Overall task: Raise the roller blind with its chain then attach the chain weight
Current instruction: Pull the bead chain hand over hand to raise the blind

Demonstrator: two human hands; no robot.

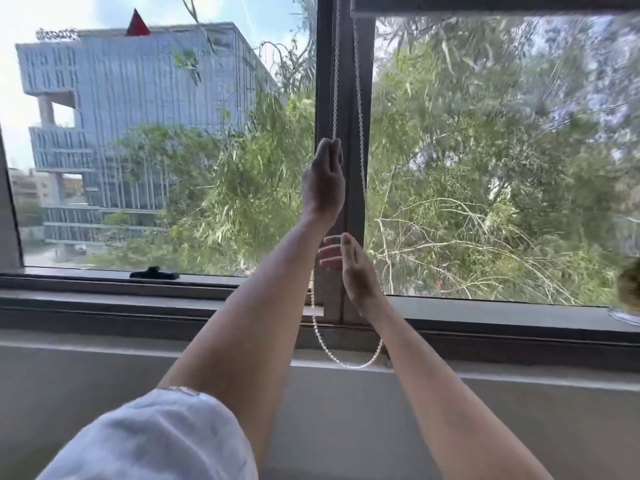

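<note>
A white beaded chain (335, 81) hangs in a loop in front of the dark centre post of the window. My left hand (323, 180) is raised and closed around the left strand of the chain. Below it, my right hand (349, 268) has its fingers spread and holds nothing; it hovers between the two strands. The right strand (360, 126) runs up to the roller blind's bottom bar (491, 6), which sits at the top right of the window. The bottom of the loop (349, 363) sags below the sill. No chain weight is visible.
A dark window frame and sill (138, 292) run across the view, with a black latch handle (154, 273) at the lower left. A pale object (628, 296) sits on the sill at the far right. Trees and a glass building lie outside.
</note>
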